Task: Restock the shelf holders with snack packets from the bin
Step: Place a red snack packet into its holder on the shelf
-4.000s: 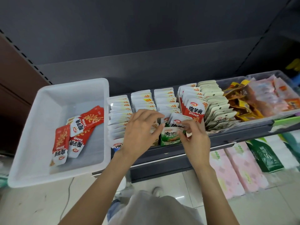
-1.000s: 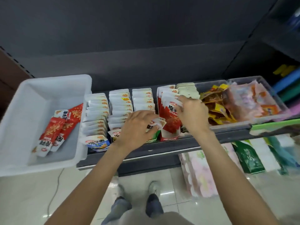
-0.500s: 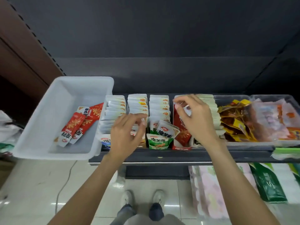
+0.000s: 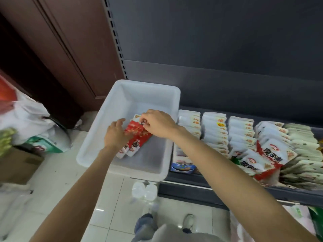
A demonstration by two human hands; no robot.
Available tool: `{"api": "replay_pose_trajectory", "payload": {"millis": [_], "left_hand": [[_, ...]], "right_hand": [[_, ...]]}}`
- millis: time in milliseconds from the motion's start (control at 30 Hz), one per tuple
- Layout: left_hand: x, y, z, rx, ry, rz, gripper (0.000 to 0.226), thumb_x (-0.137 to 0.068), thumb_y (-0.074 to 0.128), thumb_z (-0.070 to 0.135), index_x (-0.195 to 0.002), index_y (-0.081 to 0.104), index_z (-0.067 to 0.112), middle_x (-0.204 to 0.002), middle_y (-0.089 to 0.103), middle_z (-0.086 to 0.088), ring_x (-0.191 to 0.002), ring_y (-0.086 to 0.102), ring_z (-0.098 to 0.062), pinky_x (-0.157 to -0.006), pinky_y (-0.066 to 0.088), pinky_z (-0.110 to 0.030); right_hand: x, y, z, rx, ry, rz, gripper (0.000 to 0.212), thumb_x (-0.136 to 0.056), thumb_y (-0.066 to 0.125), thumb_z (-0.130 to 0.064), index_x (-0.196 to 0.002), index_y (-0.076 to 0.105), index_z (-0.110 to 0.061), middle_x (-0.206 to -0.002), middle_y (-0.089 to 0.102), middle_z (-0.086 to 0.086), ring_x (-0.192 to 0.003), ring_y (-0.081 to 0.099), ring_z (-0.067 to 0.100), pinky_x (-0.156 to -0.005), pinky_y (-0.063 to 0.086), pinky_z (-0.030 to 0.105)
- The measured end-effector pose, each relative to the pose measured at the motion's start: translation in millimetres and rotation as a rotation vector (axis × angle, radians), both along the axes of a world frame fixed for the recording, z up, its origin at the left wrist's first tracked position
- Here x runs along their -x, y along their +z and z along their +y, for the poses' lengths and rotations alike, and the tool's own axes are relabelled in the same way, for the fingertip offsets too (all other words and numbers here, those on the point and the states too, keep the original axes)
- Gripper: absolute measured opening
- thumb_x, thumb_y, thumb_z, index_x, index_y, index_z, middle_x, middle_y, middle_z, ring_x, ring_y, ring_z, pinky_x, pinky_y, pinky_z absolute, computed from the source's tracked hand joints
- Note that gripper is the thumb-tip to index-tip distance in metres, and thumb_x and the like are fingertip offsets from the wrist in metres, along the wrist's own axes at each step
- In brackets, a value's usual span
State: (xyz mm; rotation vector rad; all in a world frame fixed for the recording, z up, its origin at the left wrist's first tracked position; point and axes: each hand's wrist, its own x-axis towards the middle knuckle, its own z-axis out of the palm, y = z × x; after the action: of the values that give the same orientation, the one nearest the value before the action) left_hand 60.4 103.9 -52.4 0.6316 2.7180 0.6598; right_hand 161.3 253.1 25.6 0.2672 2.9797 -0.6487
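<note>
Both hands are down inside the white bin (image 4: 97,145), which sits at the left end of the shelf (image 4: 227,188) and overhangs its front edge. The red snack packets (image 4: 135,138) lie in a small overlapping bunch on the bin's floor, toward its left wall, with their white ends pointing at the front rim.

The left hand (image 4: 116,134) lies over the left side of the bunch, fingers spread and bent down onto the red wrappers; whether its grip has closed around a packet or only presses on top cannot be told, as the hand is blurred. The right hand (image 4: 157,124) reaches across from the shelf side, and its fingertips (image 4: 143,123) are pinched together on the top edge of a packet at the back of the bunch.

To the right of the bin, the holders (image 4: 215,130) run in rows from the back of the shelf to its front edge, filled with white-backed packets standing on edge. Further right a row of red-and-white packets (image 4: 269,154) leans forward over the front edge, with pale green ones (image 4: 304,145) beside it.

On the tiled floor (image 4: 57,180) below the bin stand two clear plastic bottles (image 4: 144,190), and white bags (image 4: 26,119) and a cardboard box (image 4: 17,165) are at the left.
</note>
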Motion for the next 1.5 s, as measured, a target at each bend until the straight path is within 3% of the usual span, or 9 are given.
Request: {"api": "replay_pose_trajectory", "payload": {"millis": [200, 433, 567, 700, 833, 1000, 1267, 1367, 1500], "left_hand": [[27, -16, -5, 0.099, -0.226, -0.017, 0.071, -0.081, 0.067, 0.039, -0.142, 0.033, 0.024, -0.136, 0.042, -0.008, -0.124, 0.039, -0.030, -0.099, 0.037, -0.041], [35, -32, 0, 0.183, -0.387, -0.023, 0.067, -0.081, 0.067, 0.039, -0.139, 0.037, 0.027, -0.134, 0.039, -0.003, -0.122, 0.038, -0.026, -0.094, 0.042, -0.038], [37, -30, -4, 0.207, -0.335, -0.020, 0.062, -0.084, 0.063, 0.043, -0.137, 0.039, 0.022, -0.135, 0.039, -0.004, -0.123, 0.038, -0.026, -0.093, 0.042, -0.039], [33, -6, -1, -0.339, -0.204, -0.165, 0.042, -0.087, 0.060, 0.044, -0.124, 0.056, 0.023, -0.124, 0.055, -0.001, -0.113, 0.053, -0.019, -0.096, 0.045, -0.034], [17, 41, -6, -0.761, -0.128, -0.804, 0.036, -0.085, 0.066, 0.026, -0.119, 0.055, 0.023, -0.110, 0.068, 0.003, -0.097, 0.067, -0.015, -0.082, 0.054, -0.028], [10, 58, -11, -0.664, -0.327, -0.634, 0.032, -0.078, 0.075, 0.016, -0.103, 0.057, 0.023, -0.101, 0.070, 0.000, -0.089, 0.069, -0.015, -0.075, 0.055, -0.027], [-47, 104, 20, -0.611, -0.736, -0.415, 0.027, -0.076, 0.074, 0.028, -0.094, 0.059, 0.042, -0.085, 0.062, 0.038, -0.087, 0.059, 0.015, -0.073, 0.046, -0.005], [-80, 107, 54, -0.642, -0.881, -0.248, 0.025, -0.080, 0.071, 0.036, -0.102, 0.070, 0.024, -0.090, 0.066, 0.023, -0.086, 0.059, 0.013, -0.072, 0.045, -0.006], [-122, 103, 103, -0.733, -0.994, 0.000, 0.022, -0.086, 0.059, 0.036, -0.103, 0.067, 0.024, -0.097, 0.070, 0.008, -0.086, 0.063, -0.005, -0.074, 0.054, -0.029]], "right_hand": [[68, -63, -3, -0.205, -0.185, -0.320, 0.043, -0.088, 0.051, -0.004, -0.130, 0.045, -0.012, -0.125, 0.048, 0.012, -0.115, 0.048, 0.032, -0.091, 0.040, 0.039], [86, -86, 2, -0.270, -0.282, -0.447, 0.066, -0.077, 0.077, -0.033, -0.129, 0.042, -0.012, -0.124, 0.055, 0.012, -0.118, 0.051, 0.030, -0.095, 0.039, 0.037], [83, -59, 3, -0.175, -0.426, -0.259, 0.034, -0.091, 0.059, -0.024, -0.122, 0.053, -0.012, -0.122, 0.060, 0.012, -0.113, 0.055, 0.033, -0.083, 0.043, 0.034], [57, -25, -4, 0.198, -0.648, 0.088, 0.024, -0.092, 0.055, -0.030, -0.110, 0.065, -0.018, -0.105, 0.068, 0.006, -0.095, 0.063, 0.030, -0.076, 0.047, 0.032], [23, -9, -23, 0.688, -0.716, 0.335, 0.011, -0.089, 0.063, -0.023, -0.099, 0.066, -0.026, -0.092, 0.071, 0.005, -0.079, 0.067, 0.023, -0.075, 0.057, 0.042], [-15, 17, -30, 0.914, -0.760, 0.460, 0.027, -0.086, 0.067, -0.012, -0.109, 0.054, -0.017, -0.103, 0.068, 0.002, -0.082, 0.066, 0.010, -0.054, 0.050, 0.020], [-130, 49, -21, 0.932, -0.874, 0.615, 0.022, -0.082, 0.066, -0.018, -0.103, 0.061, -0.021, -0.093, 0.073, -0.007, -0.077, 0.067, 0.005, -0.055, 0.051, 0.018], [-176, 46, -19, 0.897, -1.026, 0.772, 0.020, -0.079, 0.065, -0.019, -0.099, 0.063, -0.020, -0.089, 0.073, -0.006, -0.081, 0.068, 0.010, -0.063, 0.054, 0.021], [-229, 48, -17, 0.776, -1.212, 1.045, 0.021, -0.085, 0.063, -0.005, -0.106, 0.061, -0.010, -0.094, 0.073, -0.003, -0.091, 0.068, 0.012, -0.072, 0.055, 0.023]]}}
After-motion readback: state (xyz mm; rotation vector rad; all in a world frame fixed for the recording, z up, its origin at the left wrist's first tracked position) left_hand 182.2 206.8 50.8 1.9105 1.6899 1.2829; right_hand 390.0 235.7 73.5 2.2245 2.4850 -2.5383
